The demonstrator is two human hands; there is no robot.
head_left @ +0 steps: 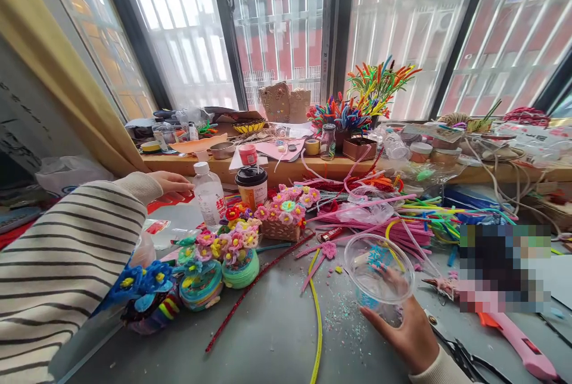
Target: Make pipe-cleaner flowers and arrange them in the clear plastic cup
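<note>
My right hand (404,330) is wrapped round a clear plastic cup (379,277) with blue print, tilted so its open rim faces me. At the left, my left hand (172,186) is stretched out with straight fingers beside a white-capped plastic bottle (209,196); whether it touches the bottle I cannot tell. Below that arm stand small pots of fuzzy flowers: a green pot (241,271), a striped pot (201,289) and a darker pot with blue flowers (154,309). A pink flower piece (328,250) lies left of the cup.
A pink glue gun (513,336) and black-handled scissors (462,354) lie at the right. Pink pipe cleaners (402,235) are heaped behind the cup. A coffee cup (251,186) stands near the bottle. Yellow (316,312) and red stems (254,292) cross the grey table (277,342).
</note>
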